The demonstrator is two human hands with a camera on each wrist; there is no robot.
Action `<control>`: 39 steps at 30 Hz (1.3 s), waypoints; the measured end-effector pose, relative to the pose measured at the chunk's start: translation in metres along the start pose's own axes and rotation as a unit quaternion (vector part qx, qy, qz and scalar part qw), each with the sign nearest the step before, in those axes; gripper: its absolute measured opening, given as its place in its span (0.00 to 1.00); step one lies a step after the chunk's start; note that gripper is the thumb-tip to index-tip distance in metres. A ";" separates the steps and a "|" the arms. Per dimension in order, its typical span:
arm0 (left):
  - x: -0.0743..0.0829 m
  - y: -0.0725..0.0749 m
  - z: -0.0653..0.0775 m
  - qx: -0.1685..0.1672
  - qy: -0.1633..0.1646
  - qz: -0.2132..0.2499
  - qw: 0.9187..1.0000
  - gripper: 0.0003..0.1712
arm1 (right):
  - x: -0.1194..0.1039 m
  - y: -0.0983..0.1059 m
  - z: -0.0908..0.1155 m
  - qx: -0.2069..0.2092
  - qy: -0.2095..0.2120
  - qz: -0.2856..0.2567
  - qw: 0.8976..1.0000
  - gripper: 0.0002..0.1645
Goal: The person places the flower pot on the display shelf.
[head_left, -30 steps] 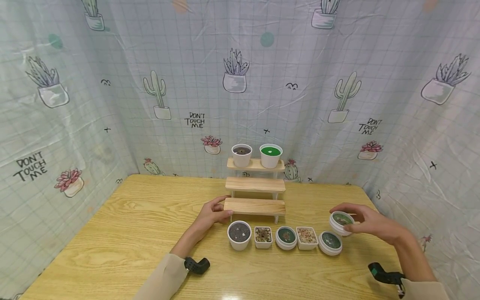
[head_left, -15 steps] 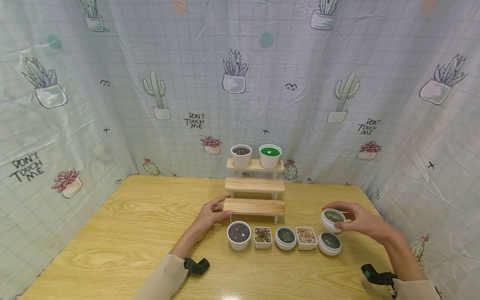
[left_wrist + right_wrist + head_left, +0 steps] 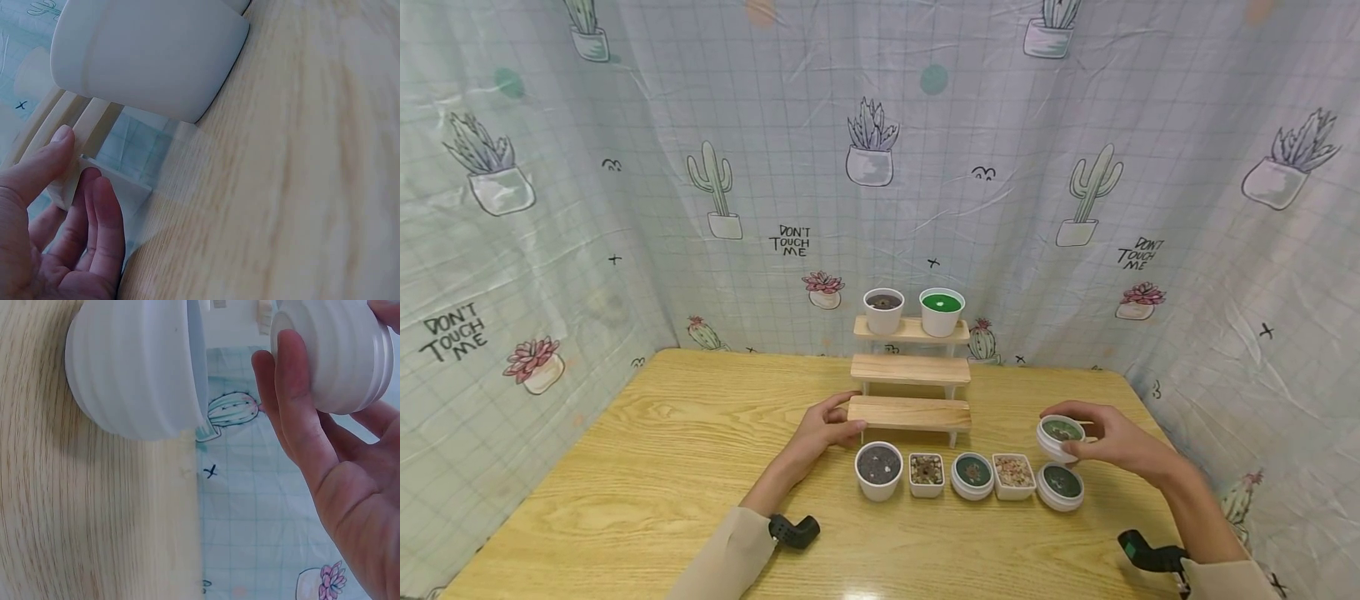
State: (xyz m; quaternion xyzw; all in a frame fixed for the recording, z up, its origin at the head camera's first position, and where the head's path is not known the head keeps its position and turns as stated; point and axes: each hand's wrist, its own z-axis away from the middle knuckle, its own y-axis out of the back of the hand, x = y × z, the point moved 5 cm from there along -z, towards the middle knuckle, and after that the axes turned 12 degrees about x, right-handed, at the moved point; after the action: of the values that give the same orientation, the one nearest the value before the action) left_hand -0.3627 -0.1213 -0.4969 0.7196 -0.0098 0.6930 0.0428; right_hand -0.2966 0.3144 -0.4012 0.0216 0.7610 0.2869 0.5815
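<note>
My left hand (image 3: pixel 820 429) grips the left end of the lowest step of a three-tier wooden stand (image 3: pixel 910 412). In the left wrist view its thumb lies over the board and the fingers curl by the white leg (image 3: pixel 122 187). On the right, my right hand (image 3: pixel 1120 442) holds a round white ribbed pot (image 3: pixel 1051 446) with a green filling. The right wrist view shows this pot lifted off the table, fingers around its side and base. Just in front of it, a similar round pot (image 3: pixel 1062 498) with dark green filling stands on the table.
Along the stand's front are a tall grey-filled pot (image 3: pixel 878 471), a square pebble pot (image 3: pixel 927 475), a round green pot (image 3: pixel 972 475) and a square pale-gravel pot (image 3: pixel 1013 477). The top step bears a brown-filled pot (image 3: pixel 883 317) and a bright green one (image 3: pixel 941 318). A cactus-print curtain (image 3: pixel 775 167) surrounds the table.
My right hand has carried the ribbed pot a short way left and slightly farther back, now behind the rightmost table pot. The left hand stays on the stand.
</note>
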 end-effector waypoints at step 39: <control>0.000 0.000 0.000 0.001 -0.002 -0.009 1.000 0.43 | -0.034 -0.041 -0.046 0.067 0.036 0.078 0.994 0.28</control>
State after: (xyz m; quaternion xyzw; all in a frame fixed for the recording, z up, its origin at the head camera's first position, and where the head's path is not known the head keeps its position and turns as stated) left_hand -0.3624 -0.1209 -0.4968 0.7213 -0.0027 0.6909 0.0483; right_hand -0.3150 0.2487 -0.3831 0.1093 0.7948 0.2804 0.5269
